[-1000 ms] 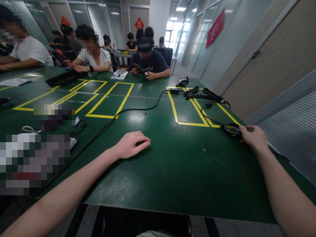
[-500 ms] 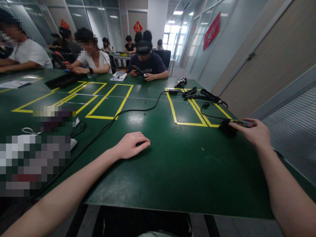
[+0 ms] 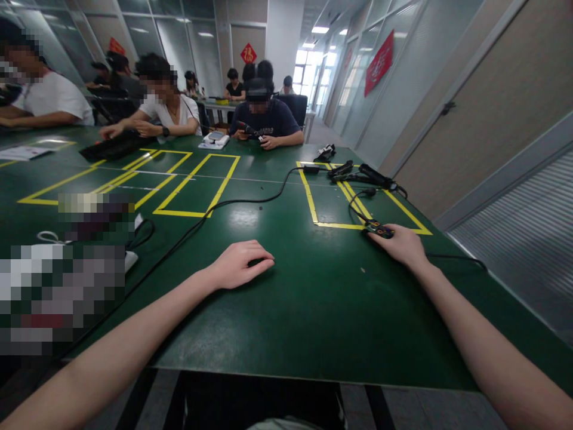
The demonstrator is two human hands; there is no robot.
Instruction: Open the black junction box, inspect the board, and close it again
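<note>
My right hand (image 3: 405, 245) holds a small black device (image 3: 378, 229) with coloured buttons, fingers closed over its near end, low over the green table (image 3: 313, 310) beside a yellow taped rectangle (image 3: 331, 200). A thin black cable runs from the device to the far side. My left hand (image 3: 239, 263) rests on the table near the middle, fingers loosely curled, holding nothing.
A bundle of black tools and cables (image 3: 362, 174) lies at the far right corner. A long black cable (image 3: 201, 218) crosses the table to the left. Blurred items and a white object (image 3: 129, 260) sit at left. Several people work at the far side.
My right hand picked up the black device near the right edge and carried it left towards the middle, close to the yellow tape. My left hand has stayed put.
</note>
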